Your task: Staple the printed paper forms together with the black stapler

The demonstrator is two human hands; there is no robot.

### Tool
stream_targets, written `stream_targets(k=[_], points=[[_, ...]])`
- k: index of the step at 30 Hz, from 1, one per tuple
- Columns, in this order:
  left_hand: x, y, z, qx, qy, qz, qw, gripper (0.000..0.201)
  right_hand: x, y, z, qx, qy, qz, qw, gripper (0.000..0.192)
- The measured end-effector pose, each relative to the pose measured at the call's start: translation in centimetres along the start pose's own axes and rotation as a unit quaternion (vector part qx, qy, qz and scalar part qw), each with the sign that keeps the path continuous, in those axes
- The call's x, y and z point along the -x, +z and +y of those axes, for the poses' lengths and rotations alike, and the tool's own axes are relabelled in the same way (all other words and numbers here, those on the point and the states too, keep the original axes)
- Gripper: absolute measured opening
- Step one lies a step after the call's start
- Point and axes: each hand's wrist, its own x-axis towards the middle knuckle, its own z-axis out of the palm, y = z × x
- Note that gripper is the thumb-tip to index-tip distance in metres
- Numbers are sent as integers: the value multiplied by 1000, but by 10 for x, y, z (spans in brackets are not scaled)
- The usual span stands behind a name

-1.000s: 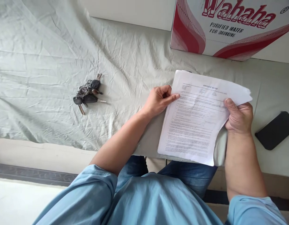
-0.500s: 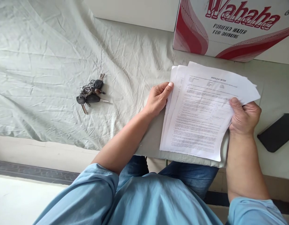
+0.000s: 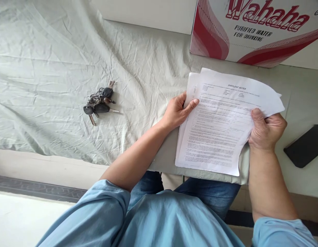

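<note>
So the biggest thing here is the wrinkled pale green sheet, which covers most of the left and middle of the frame and runs on under everything at the right too. Next up is a cardboard box at the upper right, white with red swooshes, reading "Wahaha" and "purified water for drinking"; its top is cut off by the frame edge. Along the bottom of the frame you get the person's light blue shirt and a bit of blue jeans.

Then the stack of papers, sitting right of centre, just below the box and resting over the edge of the sheet-covered surface. The sheets are fanned a little at the top, so a couple of corners peek out behind the front page, which is headed "Overleaf Notes" with dense small print too tiny to read.

The left hand is pinched on the left edge of the stack, thumb on the front and fingers tucked behind. The right hand is closed around the right edge, thumb on top.

A black phone lies face down at the right edge, well apart from the papers. Smallest: a bunch of keys left of centre, lying alone on the sheet.
</note>
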Motion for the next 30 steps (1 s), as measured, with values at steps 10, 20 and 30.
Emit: stream_targets(k=[10,20,30], points=[[0,0,-6,31,-15,27,999,65,-6,-1,3,-20,16,51,998,52],[2,5,-11,117,28,15,993,71,-11,0,18,-101,-25,35,994,59],[2,5,-12,98,41,10,994,69,-9,-1,21,-106,-10,23,994,59]])
